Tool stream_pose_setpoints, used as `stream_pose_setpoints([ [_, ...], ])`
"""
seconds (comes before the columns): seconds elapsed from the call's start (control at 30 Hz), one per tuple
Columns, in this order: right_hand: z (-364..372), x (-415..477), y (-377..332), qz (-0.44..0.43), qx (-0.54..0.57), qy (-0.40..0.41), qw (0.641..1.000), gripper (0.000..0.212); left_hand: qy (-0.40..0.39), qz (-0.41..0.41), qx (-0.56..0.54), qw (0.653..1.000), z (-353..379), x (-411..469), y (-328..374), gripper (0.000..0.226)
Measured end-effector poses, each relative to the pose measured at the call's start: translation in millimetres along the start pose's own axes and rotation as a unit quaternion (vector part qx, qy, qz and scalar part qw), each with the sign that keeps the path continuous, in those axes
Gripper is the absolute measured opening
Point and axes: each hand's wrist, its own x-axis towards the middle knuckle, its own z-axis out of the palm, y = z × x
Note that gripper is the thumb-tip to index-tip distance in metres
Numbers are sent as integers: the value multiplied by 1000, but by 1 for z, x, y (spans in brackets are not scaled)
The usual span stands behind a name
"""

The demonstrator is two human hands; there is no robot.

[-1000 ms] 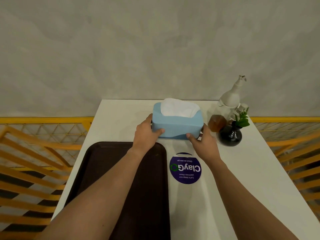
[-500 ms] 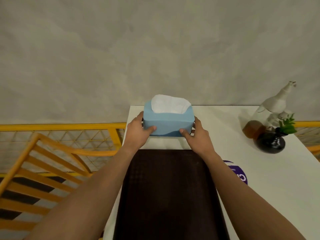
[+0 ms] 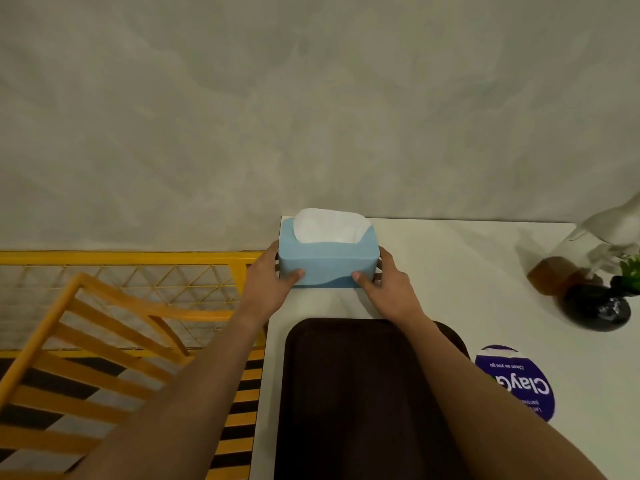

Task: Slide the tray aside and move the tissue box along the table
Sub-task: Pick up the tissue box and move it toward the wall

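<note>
A light blue tissue box (image 3: 327, 259) with white tissue showing at its top sits at the far left corner of the white table (image 3: 467, 271), close to the wall. My left hand (image 3: 268, 284) grips its left end and my right hand (image 3: 388, 289) grips its right end, thumbs on the near face. A dark brown tray (image 3: 360, 393) lies on the table just in front of the box, along the left edge, partly under my right forearm.
A clear pump bottle with amber liquid (image 3: 568, 268) and a black vase with a green plant (image 3: 599, 306) stand at the right. A round purple sticker (image 3: 519, 382) lies right of the tray. Yellow railings (image 3: 121, 306) run beyond the table's left edge.
Both hands have carried the tissue box from beside the bottle and vase leftwards to the table's far left corner. The view has swung left with it.
</note>
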Motion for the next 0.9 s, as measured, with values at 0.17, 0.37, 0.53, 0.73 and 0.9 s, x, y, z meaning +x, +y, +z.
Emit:
stream_pose_setpoints([
  [0.17, 3, 18, 3, -22, -1, 7, 1000, 68, -9, -35, 25, 999, 5, 21, -8, 89],
  [0.37, 6, 51, 7, -28, -12, 3, 1000, 68, -16, -53, 65, 996, 17, 55, -17, 85],
  [0.53, 7, 80, 9, -27, -20, -16, 999, 71, -17, -58, 87, 994, 18, 80, -21, 74],
  [0.73, 6, 99, 11, -17, -46, -22, 999, 70, -9, -57, 94, 994, 24, 94, -27, 65],
  [0.9, 5, 103, 12, -15, -64, -26, 997, 68, -6, -58, 97, 994, 27, 100, -29, 61],
])
